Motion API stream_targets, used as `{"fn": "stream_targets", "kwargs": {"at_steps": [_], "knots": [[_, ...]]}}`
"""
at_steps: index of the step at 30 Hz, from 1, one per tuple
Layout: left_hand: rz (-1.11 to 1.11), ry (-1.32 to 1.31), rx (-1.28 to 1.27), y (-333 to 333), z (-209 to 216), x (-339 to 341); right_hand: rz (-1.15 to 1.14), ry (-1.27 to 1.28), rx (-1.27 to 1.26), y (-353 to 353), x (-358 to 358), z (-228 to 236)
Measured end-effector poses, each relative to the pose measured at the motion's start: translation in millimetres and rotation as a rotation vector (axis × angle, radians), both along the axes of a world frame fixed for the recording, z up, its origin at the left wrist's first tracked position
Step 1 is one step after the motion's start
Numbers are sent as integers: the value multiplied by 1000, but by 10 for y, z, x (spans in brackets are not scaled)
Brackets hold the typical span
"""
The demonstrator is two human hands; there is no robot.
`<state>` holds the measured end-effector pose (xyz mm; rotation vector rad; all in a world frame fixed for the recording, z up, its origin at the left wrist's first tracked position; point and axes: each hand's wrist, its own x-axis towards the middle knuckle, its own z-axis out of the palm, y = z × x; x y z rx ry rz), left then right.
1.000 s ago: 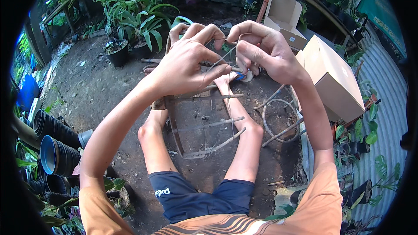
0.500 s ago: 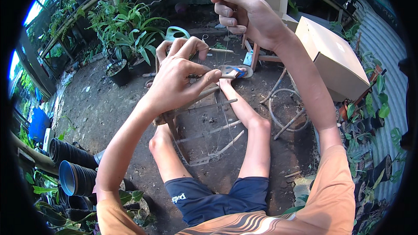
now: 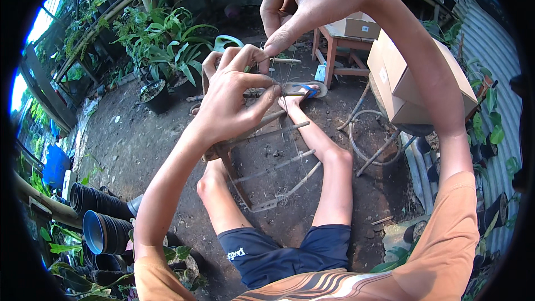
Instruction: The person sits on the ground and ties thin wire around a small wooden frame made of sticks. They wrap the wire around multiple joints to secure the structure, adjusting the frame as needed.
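A wooden frame (image 3: 241, 185) with several stick-like rungs (image 3: 273, 167) hangs tilted between my knees, thin strands strung across it. My left hand (image 3: 228, 97) is closed at its upper part, thumb and forefinger pinched at a peg there; the far fingers curl over behind. Above it, my right hand (image 3: 304, 14) pinches a thin wire (image 3: 287, 69) between thumb and forefinger, its wrist bent downward. The wire is too fine to follow all along its length. Right by the left fingertips, the pinch hides what lies between them.
Cardboard boxes (image 3: 390, 78) stand at the right, with a reddish wooden stool (image 3: 329, 61) behind. A hoop of tubing (image 3: 356, 134) lies on the dirt. Potted plants (image 3: 170, 56) grow at the far left; stacked black pots (image 3: 103, 231) lie at the near left. My sandalled foot (image 3: 305, 92) is ahead.
My right hand has come down and bent over toward the left hand, from holding the wire stretched up high. The left hand keeps its grip on the frame.
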<state>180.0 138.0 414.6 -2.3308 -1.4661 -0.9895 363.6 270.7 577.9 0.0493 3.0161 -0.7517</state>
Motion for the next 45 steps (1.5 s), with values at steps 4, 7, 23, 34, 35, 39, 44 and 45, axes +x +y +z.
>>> {"fn": "stream_targets", "kwargs": {"at_steps": [4,7,23,34,35,39,44,45], "knots": [[-95,-62,-15,31,25,-6,-122,-30,93,-37,25,49],[-74,-73,-14,38,10,6,-205,-18,145,26,40,16],[10,-79,135,23,-8,-51,-65,61,127,206,10,-117],[-44,-70,160,68,-36,-82,-14,91,4,245,61,-118],[-43,-62,175,68,-35,-80,0,107,5,247,65,-125],[-43,-65,188,64,-39,-63,-13,115,9,238,87,-135],[-47,-45,196,72,-52,-68,-15,129,53,232,99,-144],[-46,-52,199,80,-52,-77,-6,131,44,239,104,-147]]}}
